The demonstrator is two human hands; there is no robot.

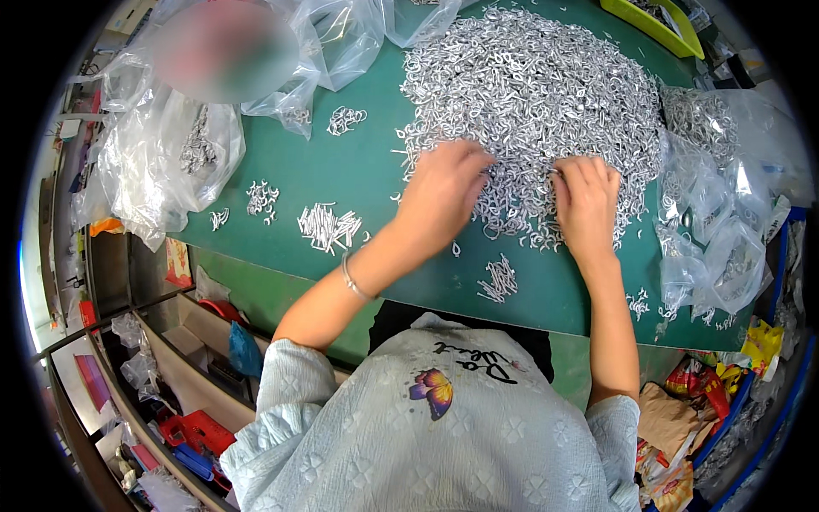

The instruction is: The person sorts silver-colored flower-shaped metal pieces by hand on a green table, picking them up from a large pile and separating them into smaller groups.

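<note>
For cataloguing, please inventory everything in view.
Broad metal-parts heap: one, silver, table's far side
Small metal-part piles: several, silver, on table
Flat worktable: one, green, centre
Crumpled plastic bags: several, clear, table ends
Shallow plastic tray: one, yellow-green, top right
Thin plastic bag: one, blue, lower left
Flexible packages: several, multicoloured, lower right
Cloth shirt: one, pale blue, lower centre
Left hand: one, bare, heap's near side
Right hand: one, bare, heap's near side

The left hand (445, 189) and right hand (589, 205) touch the near part of a heap (533, 85) of small silvery pieces on a green table (363, 175). Smaller piles (328, 228) lie left and nearer the person (461, 435); clear bags (735, 269) sit at both sides, a yellow tray (655, 34) far right.
</note>
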